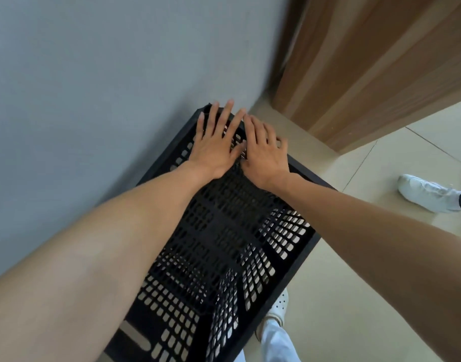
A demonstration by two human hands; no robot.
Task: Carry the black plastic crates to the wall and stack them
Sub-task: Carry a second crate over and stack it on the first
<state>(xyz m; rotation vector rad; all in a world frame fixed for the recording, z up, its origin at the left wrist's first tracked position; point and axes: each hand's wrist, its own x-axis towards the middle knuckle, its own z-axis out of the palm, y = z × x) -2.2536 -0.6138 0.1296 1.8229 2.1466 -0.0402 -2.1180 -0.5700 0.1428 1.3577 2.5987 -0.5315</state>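
A black plastic crate (224, 231) with perforated walls and floor stands against the grey wall (93, 87), seen from straight above. It appears tall, perhaps crates stacked, but I cannot tell how many. My left hand (215, 142) lies flat with fingers spread over the crate's far end near the wall. My right hand (264, 152) lies flat beside it, fingers extended, touching the left hand's fingertips. Neither hand grips anything. My forearms cover the crate's left rim and part of its right rim.
A wooden door or panel (367, 74) stands at the right of the wall corner. Beige floor tiles (354, 283) spread to the right. My own white shoe (279, 307) is by the crate; another person's white shoe (428, 192) is at the far right.
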